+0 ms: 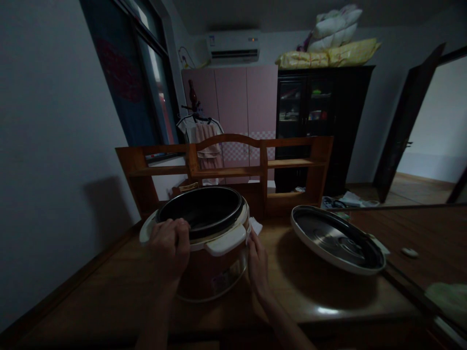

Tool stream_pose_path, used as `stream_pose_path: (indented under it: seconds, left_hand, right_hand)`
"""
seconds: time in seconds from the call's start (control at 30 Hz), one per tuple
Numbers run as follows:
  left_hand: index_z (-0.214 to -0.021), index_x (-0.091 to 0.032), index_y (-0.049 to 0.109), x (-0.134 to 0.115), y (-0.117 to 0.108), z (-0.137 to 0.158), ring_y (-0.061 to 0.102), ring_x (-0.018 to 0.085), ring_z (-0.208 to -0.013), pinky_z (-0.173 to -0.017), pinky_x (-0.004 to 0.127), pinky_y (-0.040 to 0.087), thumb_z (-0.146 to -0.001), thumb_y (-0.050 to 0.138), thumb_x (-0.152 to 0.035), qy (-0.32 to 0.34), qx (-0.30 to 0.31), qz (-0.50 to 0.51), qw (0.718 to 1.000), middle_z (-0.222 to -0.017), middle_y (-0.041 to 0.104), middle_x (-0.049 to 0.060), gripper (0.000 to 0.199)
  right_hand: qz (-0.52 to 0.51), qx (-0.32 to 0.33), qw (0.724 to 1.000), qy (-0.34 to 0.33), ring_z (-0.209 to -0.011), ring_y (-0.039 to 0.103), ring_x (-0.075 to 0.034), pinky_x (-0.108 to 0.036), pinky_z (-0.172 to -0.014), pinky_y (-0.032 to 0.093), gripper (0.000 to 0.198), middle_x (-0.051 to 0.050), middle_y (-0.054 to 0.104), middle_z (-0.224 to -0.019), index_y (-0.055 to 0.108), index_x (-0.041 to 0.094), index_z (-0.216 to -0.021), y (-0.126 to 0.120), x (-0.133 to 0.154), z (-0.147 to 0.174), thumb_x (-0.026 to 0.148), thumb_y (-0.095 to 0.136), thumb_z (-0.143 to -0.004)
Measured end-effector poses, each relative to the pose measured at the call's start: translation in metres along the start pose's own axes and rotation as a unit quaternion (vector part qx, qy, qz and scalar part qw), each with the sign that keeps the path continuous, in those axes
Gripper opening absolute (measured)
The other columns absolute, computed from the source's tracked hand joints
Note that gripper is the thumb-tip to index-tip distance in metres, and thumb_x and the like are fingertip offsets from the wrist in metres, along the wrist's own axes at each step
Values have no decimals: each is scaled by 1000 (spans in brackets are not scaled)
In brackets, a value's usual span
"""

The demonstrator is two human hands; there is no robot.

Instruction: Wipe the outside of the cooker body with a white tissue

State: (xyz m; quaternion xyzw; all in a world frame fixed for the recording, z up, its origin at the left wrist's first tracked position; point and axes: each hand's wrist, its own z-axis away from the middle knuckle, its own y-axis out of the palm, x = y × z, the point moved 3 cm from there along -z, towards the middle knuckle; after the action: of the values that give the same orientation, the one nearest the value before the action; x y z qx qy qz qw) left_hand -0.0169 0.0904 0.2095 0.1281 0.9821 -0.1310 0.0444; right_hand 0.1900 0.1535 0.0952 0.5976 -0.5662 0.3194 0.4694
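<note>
A reddish-brown rice cooker with white handles stands on the wooden desk, its dark inner pot in place and uncovered. My left hand is closed over the cooker's near left rim, fingers curled. At the cooker's right side, my right hand presses a white cloth or tissue against the outer wall. Most of that hand's fingertips are hidden. To the right, the round lid lies upside down on the desk, with its metallic inside facing up.
A wooden shelf rack rises along the desk's back. The wall borders the left side. Right of the lid, a small pale object rests on a brown surface. Clothes hang beyond the rack, before pink cabinets.
</note>
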Motion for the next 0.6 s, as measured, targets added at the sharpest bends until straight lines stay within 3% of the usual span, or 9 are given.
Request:
stream_pose_path:
  seconds: [0.2,0.6]
  left_hand:
    - [-72,-21,56,2,0,0,54,18,-71,-81,36,41,-95,41,-23,2,-2,12,1000,-70,61,3,28]
    - [-71,-22,54,1,0,-1,54,18,-71,-81,36,40,-95,39,-22,7,4,11,1000,-69,60,2,28]
  right_hand:
    - [16,7,998,-60,-134,49,-23,-37,-110,36,47,-1,51,-146,46,28,-145,6,21,-18,33,40,-98]
    - [13,9,999,-29,-127,55,-25,-39,-108,39,43,-3,63,-134,60,27,-134,-4,-8,-18,35,45,-95]
